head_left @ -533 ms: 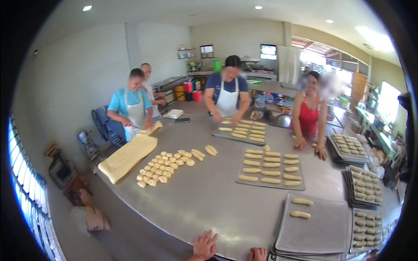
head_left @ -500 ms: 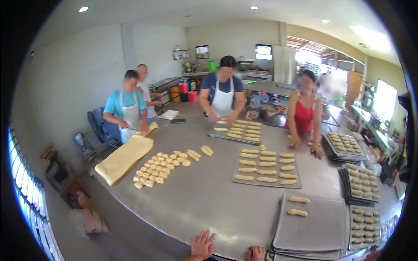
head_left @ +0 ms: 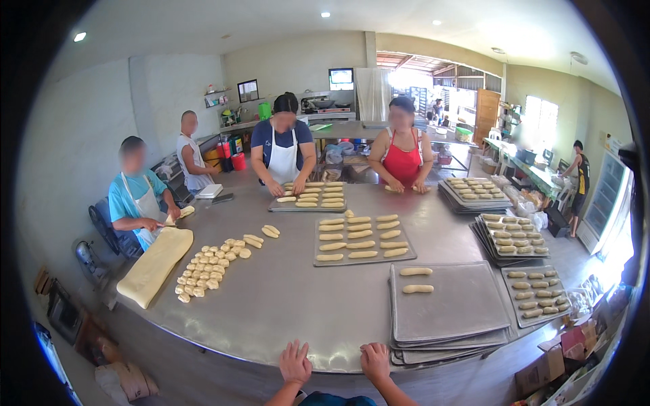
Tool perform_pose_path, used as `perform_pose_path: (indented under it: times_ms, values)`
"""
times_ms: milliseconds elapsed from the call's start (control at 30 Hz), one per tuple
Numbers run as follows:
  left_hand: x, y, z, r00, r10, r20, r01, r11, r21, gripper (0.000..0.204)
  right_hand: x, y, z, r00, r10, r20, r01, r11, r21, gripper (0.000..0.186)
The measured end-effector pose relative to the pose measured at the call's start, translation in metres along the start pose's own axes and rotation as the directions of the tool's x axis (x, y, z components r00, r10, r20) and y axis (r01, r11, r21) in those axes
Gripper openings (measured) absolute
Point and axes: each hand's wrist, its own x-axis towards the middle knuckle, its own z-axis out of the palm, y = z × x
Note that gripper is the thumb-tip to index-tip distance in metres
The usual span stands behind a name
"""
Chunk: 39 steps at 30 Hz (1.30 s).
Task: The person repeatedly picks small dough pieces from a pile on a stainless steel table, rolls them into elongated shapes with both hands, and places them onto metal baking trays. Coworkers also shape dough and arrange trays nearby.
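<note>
My left hand (head_left: 295, 362) rests on the near edge of a large steel table (head_left: 264, 304), fingers spread and holding nothing. My right hand (head_left: 374, 360) rests on the same edge with its fingers curled down and nothing visible in them. To its right is a stack of trays (head_left: 448, 311), the top one bearing two dough logs (head_left: 418, 288). A tray of several dough logs (head_left: 362, 254) lies farther ahead. Left of that are several small dough pieces (head_left: 204, 271) and a long, thick dough slab (head_left: 150, 274).
Across the table, workers in teal (head_left: 132, 193), blue (head_left: 281, 149) and red (head_left: 401, 162) handle dough; another (head_left: 196, 162) stands behind. More loaded trays (head_left: 511, 240) line the right side, with cardboard boxes (head_left: 542, 369) below. Someone (head_left: 579, 179) stands by a glass-door cooler (head_left: 604, 206).
The view has swung to the right, shifting the scene leftward and revealing a person by the cooler. The worker in blue now bends lower over the tray. My hands stay on the edge.
</note>
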Motion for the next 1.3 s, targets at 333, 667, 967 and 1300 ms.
perform_pose_path:
  times_ms: [333, 667, 967, 1300]
  values:
    - [0.000, 0.000, 0.003, 1.000, -0.004, -0.030, 0.003, 1.000, -0.010, 0.048, 0.002, -0.007, 0.001, 0.996, -0.023, -0.081, 0.015, 0.996, -0.093, 0.018]
    - [-0.046, 0.010, -0.017, 0.985, -0.055, 0.164, 0.079, 0.986, -0.148, 0.049, -0.006, 0.005, 0.005, 0.996, 0.018, -0.083, -0.024, 0.997, -0.069, 0.015]
    - [-0.229, -0.097, -0.027, 0.309, -0.105, 0.945, 0.587, 0.803, -0.102, 0.054, -0.006, -0.007, 0.004, 0.994, 0.075, -0.074, -0.086, 0.982, -0.165, 0.019]
    - [-0.386, -0.183, -0.109, 0.035, -0.444, 0.895, 0.924, 0.357, 0.141, 0.052, -0.093, -0.027, 0.017, 0.933, 0.153, -0.325, -0.165, 0.986, -0.011, 0.041]
